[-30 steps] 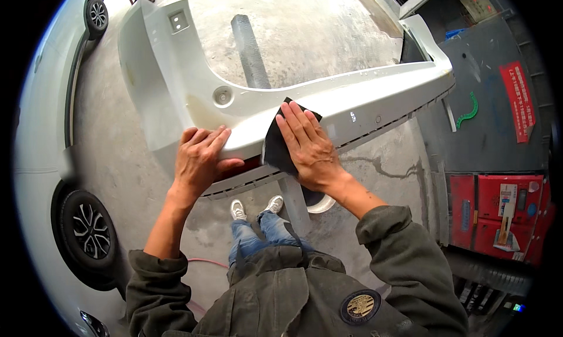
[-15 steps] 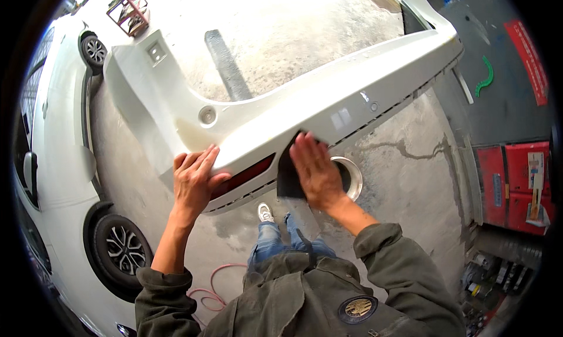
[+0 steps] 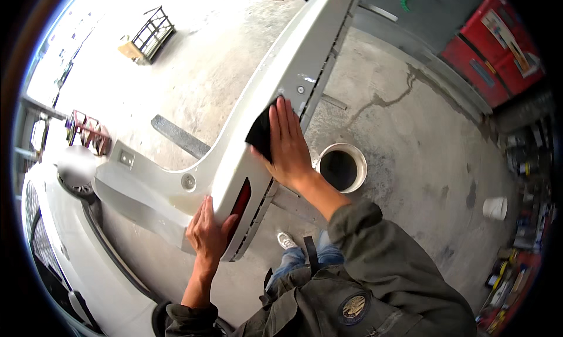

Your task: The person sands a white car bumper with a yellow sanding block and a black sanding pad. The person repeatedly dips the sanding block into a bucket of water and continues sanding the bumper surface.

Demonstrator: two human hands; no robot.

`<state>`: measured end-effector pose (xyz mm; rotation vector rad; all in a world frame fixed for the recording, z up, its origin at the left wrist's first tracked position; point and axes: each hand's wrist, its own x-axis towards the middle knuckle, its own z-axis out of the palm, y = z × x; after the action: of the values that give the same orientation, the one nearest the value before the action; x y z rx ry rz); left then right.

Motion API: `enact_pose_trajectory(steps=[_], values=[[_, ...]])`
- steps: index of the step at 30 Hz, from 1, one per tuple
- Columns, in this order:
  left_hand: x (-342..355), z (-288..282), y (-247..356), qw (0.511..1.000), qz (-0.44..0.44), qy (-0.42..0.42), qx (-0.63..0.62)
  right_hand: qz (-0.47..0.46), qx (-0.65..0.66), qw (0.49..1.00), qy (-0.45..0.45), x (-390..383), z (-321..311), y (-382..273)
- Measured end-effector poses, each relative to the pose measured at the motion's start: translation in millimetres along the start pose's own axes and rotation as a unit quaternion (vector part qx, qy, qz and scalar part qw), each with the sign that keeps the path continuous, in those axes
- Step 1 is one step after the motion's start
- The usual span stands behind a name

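Note:
A white car bumper (image 3: 305, 55) stretches from the near left toward the far right, with a red reflector (image 3: 241, 199) let into its face. My left hand (image 3: 206, 228) grips its near end, fingers over the upper edge and thumb down beside the reflector. Beyond the reflector, my right hand (image 3: 287, 149) lies with straight fingers over a black sheet of sandpaper (image 3: 259, 131), pressing it against the bumper. Part of the sheet shows left of the fingers; the palm hides the rest.
A white bucket (image 3: 360, 161) of dark liquid stands right of the bumper. At left is a white car (image 3: 76, 231). Red cabinets (image 3: 478, 61) and tools (image 3: 528, 155) line the right side. A white tub (image 3: 495, 208) and a grey strip (image 3: 179, 137) lie on the floor.
My right hand has slid the sandpaper farther along the bumper, away from the reflector. My left hand stays at the near end. The whole view has turned, so the bumper now runs more steeply.

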<state>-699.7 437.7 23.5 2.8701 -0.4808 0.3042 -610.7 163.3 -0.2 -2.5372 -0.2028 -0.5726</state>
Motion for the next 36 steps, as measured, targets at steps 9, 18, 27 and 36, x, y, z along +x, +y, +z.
enact_pose_trajectory(steps=[9,18,27,36], values=[[-2,10,-9,0.998,0.045,0.032,-0.012,0.103,-0.017,0.991,0.086,-34,24,-18],[-3,8,-11,0.997,0.06,0.043,0.006,0.088,-0.039,0.99,0.107,-37,20,-25],[0,9,-8,0.999,0.036,0.016,0.014,0.063,-0.01,0.991,0.114,-38,27,-16],[-4,12,-9,0.999,0.038,0.011,0.007,0.085,-0.02,0.985,0.148,-5,23,-2]])
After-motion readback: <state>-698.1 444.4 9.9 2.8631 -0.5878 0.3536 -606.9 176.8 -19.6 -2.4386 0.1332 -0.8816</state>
